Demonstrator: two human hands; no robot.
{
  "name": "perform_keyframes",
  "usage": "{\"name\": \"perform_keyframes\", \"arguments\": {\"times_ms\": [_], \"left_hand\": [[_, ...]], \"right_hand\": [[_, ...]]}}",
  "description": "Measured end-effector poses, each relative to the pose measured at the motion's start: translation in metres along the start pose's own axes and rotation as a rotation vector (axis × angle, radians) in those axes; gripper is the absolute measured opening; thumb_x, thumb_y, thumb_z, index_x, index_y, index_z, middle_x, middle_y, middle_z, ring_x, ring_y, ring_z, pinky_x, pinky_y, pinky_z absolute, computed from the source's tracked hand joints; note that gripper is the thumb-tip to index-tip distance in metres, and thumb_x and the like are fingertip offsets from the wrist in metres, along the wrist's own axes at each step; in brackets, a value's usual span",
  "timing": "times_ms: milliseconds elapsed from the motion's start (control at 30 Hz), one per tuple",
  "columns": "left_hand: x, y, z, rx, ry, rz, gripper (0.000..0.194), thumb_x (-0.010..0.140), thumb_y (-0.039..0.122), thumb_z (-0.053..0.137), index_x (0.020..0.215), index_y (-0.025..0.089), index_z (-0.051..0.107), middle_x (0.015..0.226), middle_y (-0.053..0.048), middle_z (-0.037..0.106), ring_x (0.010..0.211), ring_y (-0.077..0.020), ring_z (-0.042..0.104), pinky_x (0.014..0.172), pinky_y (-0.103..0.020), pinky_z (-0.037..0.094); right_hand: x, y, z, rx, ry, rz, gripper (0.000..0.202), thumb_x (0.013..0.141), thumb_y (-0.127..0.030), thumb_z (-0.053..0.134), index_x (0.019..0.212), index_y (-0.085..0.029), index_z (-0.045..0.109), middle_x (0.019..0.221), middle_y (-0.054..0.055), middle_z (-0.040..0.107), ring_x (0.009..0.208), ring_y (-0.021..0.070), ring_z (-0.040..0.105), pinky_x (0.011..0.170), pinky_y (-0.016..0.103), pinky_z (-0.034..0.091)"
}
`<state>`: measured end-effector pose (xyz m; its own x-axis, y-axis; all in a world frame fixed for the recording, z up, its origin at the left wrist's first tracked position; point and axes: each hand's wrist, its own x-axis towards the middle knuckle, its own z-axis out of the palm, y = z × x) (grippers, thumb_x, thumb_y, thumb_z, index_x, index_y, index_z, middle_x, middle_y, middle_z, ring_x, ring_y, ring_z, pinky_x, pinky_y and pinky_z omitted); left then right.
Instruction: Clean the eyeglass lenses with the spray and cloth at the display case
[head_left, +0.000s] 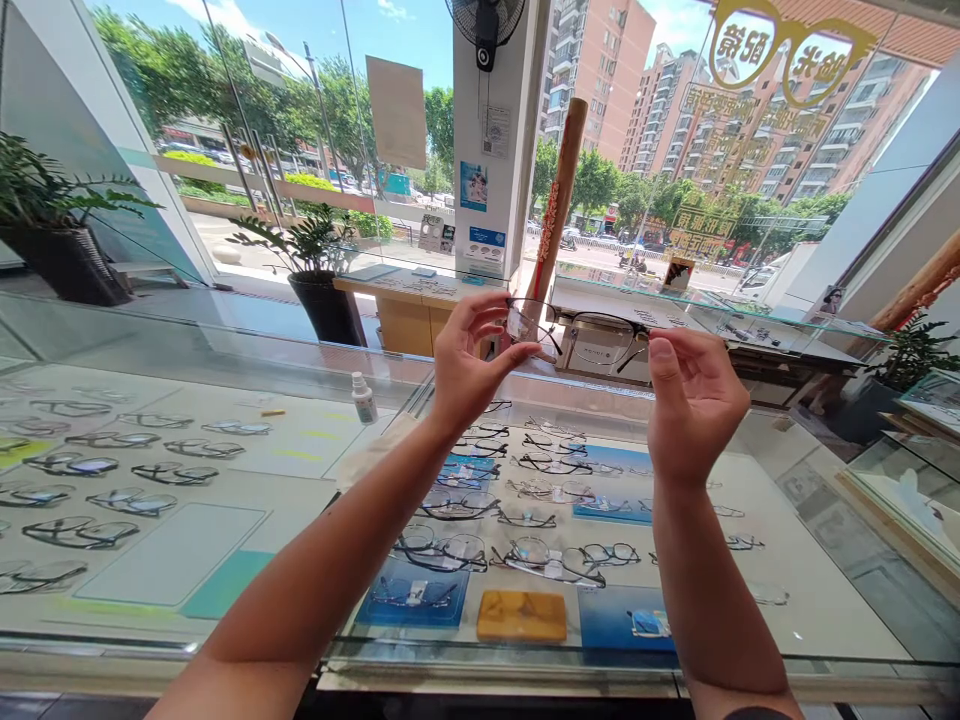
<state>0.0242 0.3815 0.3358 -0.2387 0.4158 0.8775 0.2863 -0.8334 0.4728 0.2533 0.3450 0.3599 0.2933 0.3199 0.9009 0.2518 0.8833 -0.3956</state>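
A pair of eyeglasses (592,318) with a dark upper rim and clear lenses is held up above the glass counter, spanning the gap between both hands. My left hand (474,345) grips its left end, thumb below and fingers curled round the lens edge. At the other end, my right hand (694,395) pinches the dark corner near the hinge between thumb and fingers. The temples appear partly behind the lenses. Below, under the glass, several rows of eyeglasses (551,465) lie on display.
A small white bottle (364,398) stands on the counter left of my arm. An amber case (521,615) lies inside the display. Potted plants (319,300) stand by the windows, with a wooden post (559,190) and further display counters (637,300) beyond. A fan (486,25) hangs on the pillar.
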Motion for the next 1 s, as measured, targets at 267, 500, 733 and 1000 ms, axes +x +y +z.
{"name": "perform_keyframes", "arguments": {"times_ms": [267, 500, 733, 1000], "left_hand": [[-0.005, 0.021, 0.001, 0.120, 0.065, -0.058, 0.059, 0.076, 0.056, 0.096, 0.123, 0.028, 0.073, 0.119, -0.008, 0.078, 0.104, -0.0234, 0.075, 0.078, -0.037, 0.063], [-0.008, 0.040, 0.000, 0.266, 0.122, 0.069, 0.060, 0.077, 0.058, 0.096, 0.123, 0.028, 0.072, 0.119, -0.007, 0.075, 0.103, -0.0239, 0.072, 0.081, -0.040, 0.061], [-0.009, 0.047, 0.001, 0.314, 0.122, 0.144, 0.059, 0.079, 0.057, 0.095, 0.124, 0.027, 0.071, 0.119, -0.007, 0.074, 0.102, -0.0238, 0.071, 0.083, -0.041, 0.060], [-0.009, 0.045, 0.000, 0.313, 0.106, 0.182, 0.059, 0.080, 0.055, 0.094, 0.126, 0.027, 0.070, 0.121, -0.007, 0.074, 0.105, -0.0243, 0.071, 0.091, -0.043, 0.063]], "right_hand": [[0.002, 0.018, -0.001, -0.044, -0.063, 0.158, 0.026, 0.097, -0.049, 0.074, 0.101, -0.023, 0.077, 0.096, 0.005, 0.076, 0.086, 0.0215, 0.073, 0.080, 0.040, 0.062], [0.003, 0.027, 0.001, 0.060, -0.102, 0.317, 0.032, 0.094, -0.054, 0.077, 0.096, -0.022, 0.076, 0.089, 0.004, 0.075, 0.082, 0.0204, 0.072, 0.078, 0.039, 0.061], [0.003, 0.035, 0.002, 0.110, -0.118, 0.409, 0.036, 0.090, -0.057, 0.080, 0.095, -0.022, 0.075, 0.089, 0.004, 0.075, 0.084, 0.0202, 0.073, 0.080, 0.038, 0.061], [0.003, 0.031, 0.001, 0.111, -0.105, 0.393, 0.035, 0.091, -0.056, 0.080, 0.097, -0.022, 0.073, 0.091, 0.005, 0.073, 0.085, 0.0205, 0.072, 0.080, 0.038, 0.064]]}}
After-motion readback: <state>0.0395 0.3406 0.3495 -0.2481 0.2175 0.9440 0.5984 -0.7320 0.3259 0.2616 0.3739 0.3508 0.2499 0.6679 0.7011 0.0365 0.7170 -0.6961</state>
